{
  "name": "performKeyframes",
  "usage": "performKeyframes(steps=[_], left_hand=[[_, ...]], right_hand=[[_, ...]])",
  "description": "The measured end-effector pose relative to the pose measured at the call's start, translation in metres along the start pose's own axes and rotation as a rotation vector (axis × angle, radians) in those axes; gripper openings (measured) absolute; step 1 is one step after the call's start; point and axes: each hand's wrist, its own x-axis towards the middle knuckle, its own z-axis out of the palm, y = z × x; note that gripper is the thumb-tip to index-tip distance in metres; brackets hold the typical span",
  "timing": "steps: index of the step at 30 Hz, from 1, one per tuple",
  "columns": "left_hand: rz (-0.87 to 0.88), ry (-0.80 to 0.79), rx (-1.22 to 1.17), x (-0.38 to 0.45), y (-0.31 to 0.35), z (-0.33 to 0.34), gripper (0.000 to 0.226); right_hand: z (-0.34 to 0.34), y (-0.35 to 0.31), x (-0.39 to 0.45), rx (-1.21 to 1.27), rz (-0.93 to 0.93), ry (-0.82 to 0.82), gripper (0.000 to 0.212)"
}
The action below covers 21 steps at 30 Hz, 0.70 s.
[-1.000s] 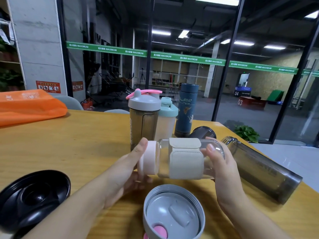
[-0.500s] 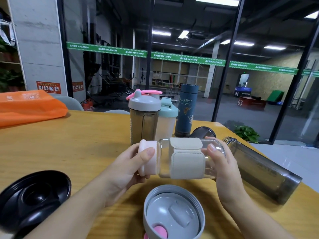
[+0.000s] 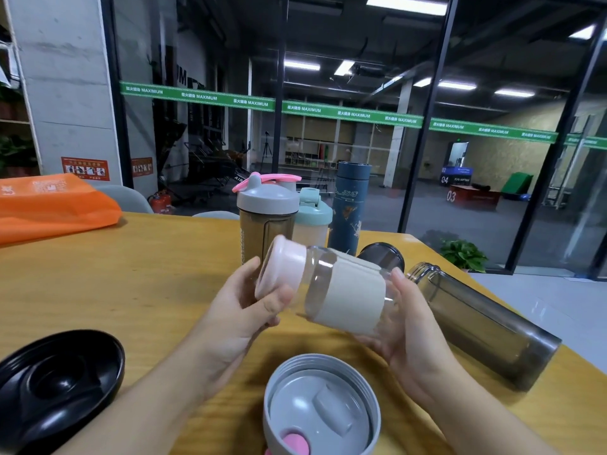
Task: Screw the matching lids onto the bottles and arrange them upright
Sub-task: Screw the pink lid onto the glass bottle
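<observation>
A clear glass bottle [image 3: 345, 292] with a cream sleeve is held above the table, tilted with its pink lid [image 3: 279, 269] up to the left. My left hand [image 3: 243, 310] grips the pink lid between thumb and fingers. My right hand [image 3: 407, 326] holds the bottle's base end. Behind stand three capped bottles: a brown shaker with grey lid [image 3: 266, 213], a pale one with teal lid [image 3: 312, 218] and a dark blue flask [image 3: 348, 208]. A smoky grey bottle [image 3: 486, 326] lies on its side, uncapped, at right.
A grey lid with pink stopper [image 3: 322, 408] lies upside down at the near edge. A black lid [image 3: 56, 385] lies at near left. A dark cup or lid [image 3: 382, 254] sits behind the held bottle. An orange bag [image 3: 49, 205] is at far left on the wooden table [image 3: 131, 277].
The bottle has tilted from lying level to lid-end raised. My left thumb now wraps over the pink lid, and my right hand has dropped lower under the base.
</observation>
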Motion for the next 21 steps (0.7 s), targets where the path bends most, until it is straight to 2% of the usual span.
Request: performKeyframes(steps=[3,6,7,10,12,17,21], left_hand=[[0.048,-0.056,0.021,-0.003,-0.005,0.013,0.091],[0.042,-0.105,-0.029,-0.007,-0.008,0.03,0.049],[0.042,-0.091,-0.059,-0.007,-0.008,0.032,0.047],[0.078,-0.067,-0.084,-0.007,-0.006,0.03,0.064],[0.076,-0.028,-0.073,-0.006,-0.008,0.026,0.051],[0.049,0.024,-0.128,-0.006,-0.002,0.02,0.056],[0.07,0.107,-0.167,-0.003,0.003,0.016,0.04]], right_hand=[[0.008,-0.002,-0.003,0.222,0.147,-0.122,0.051],[0.017,0.001,-0.002,0.325,0.186,-0.223,0.064],[0.019,0.002,-0.001,0.333,0.188,-0.26,0.065],[0.02,0.001,0.002,0.277,0.226,-0.308,0.067],[0.017,0.001,0.003,0.235,0.241,-0.306,0.067],[0.019,0.003,0.001,0.141,0.258,-0.287,0.066],[0.019,0.003,0.005,0.158,0.247,-0.232,0.069]])
